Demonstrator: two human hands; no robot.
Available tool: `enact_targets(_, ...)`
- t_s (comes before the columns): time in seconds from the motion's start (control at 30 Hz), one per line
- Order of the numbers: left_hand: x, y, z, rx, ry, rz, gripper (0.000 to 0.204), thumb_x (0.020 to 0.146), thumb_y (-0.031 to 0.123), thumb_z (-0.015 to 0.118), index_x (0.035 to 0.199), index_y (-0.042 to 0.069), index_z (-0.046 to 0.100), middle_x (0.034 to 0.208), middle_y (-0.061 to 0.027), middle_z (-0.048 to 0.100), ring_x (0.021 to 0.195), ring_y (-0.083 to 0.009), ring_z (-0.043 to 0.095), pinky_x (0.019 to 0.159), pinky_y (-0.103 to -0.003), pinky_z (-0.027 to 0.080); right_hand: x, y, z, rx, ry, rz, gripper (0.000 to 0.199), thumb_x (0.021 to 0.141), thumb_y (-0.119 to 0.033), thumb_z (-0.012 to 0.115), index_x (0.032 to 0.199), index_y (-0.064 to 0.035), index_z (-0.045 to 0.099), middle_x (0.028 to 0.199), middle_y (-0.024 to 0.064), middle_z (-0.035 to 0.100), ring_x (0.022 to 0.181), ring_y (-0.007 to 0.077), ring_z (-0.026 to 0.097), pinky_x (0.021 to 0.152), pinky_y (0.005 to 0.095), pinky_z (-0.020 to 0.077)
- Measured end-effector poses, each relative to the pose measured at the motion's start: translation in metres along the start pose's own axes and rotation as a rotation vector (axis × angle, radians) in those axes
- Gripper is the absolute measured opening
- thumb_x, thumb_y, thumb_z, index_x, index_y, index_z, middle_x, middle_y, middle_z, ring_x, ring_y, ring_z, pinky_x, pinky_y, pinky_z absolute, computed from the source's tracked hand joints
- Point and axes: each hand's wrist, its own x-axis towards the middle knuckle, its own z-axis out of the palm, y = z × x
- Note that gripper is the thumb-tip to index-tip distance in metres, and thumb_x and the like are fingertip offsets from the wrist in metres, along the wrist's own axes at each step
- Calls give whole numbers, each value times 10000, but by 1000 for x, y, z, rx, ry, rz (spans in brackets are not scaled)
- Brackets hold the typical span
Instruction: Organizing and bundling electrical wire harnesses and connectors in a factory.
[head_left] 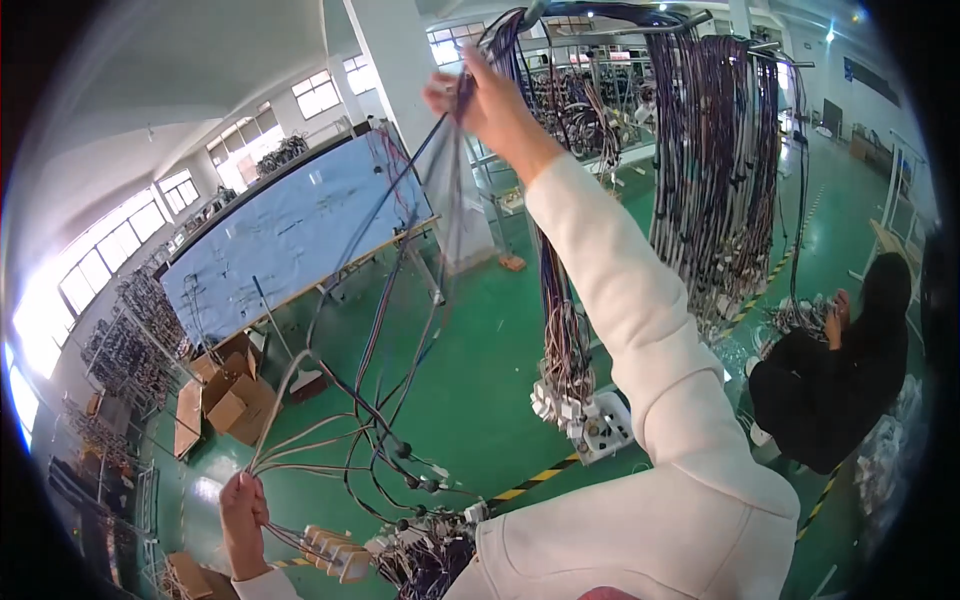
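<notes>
My right hand [488,108] is raised high at the end of a white sleeve. Its fingers, a little blurred, close round the upper part of a wire harness [378,340] whose dark and coloured strands hang down and spread out. Low on the left, my left hand [243,512] is closed round a bunch of the same harness's thinner wires, with pale connectors [337,553] just past it. Several black round pieces [404,450] sit along the strands between the hands. Below them lies a heap of wires with connectors [425,545], partly hidden by my body.
Thick bundles of harnesses [715,170] hang from a metal rack [610,32] on the right. A blue sloping board [300,220] stands at the left, with cardboard boxes [240,400] under it. A person in black [835,370] crouches at the right. Yellow-black tape [535,482] marks the green floor.
</notes>
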Motion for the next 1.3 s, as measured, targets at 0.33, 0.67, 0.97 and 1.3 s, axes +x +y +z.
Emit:
enact_targets(0.33, 49, -19, 64, -151, -66, 104, 306, 987, 280, 482, 738, 105, 450, 573, 60, 353, 459, -30, 280, 409, -211, 208, 170, -113, 49, -1333, 4, -1481, 78, 814, -44, 522, 738, -44, 504, 603, 105, 525, 619, 283, 555, 592, 457, 468)
enact_targets(0.67, 106, -116, 39, -326, 20, 17, 280, 992, 293, 478, 765, 130, 467, 537, 73, 331, 413, -16, 262, 362, -196, 171, 91, -278, -131, 276, -87, 100, 129, 909, -95, 457, 792, -42, 468, 584, 74, 451, 420, 182, 399, 402, 322, 384)
enact_targets(0.97, 82, -157, 62, 42, -45, -124, 158, 943, 264, 560, 826, 157, 555, 580, 81, 405, 473, -18, 313, 422, -190, 228, 45, -293, -129, -558, 273, 192, 135, 924, -71, 536, 957, 53, 491, 644, 21, 439, 462, 53, 348, 386, 176, 300)
enact_targets(1.3, 79, -112, 119, -287, 133, -115, 203, 967, 268, 536, 884, 83, 556, 655, 23, 484, 543, -58, 408, 495, -207, 329, 100, -352, -170, -341, 234, -18, 226, 880, -73, 532, 679, -19, 445, 556, 59, 409, 427, 146, 383, 451, 277, 389)
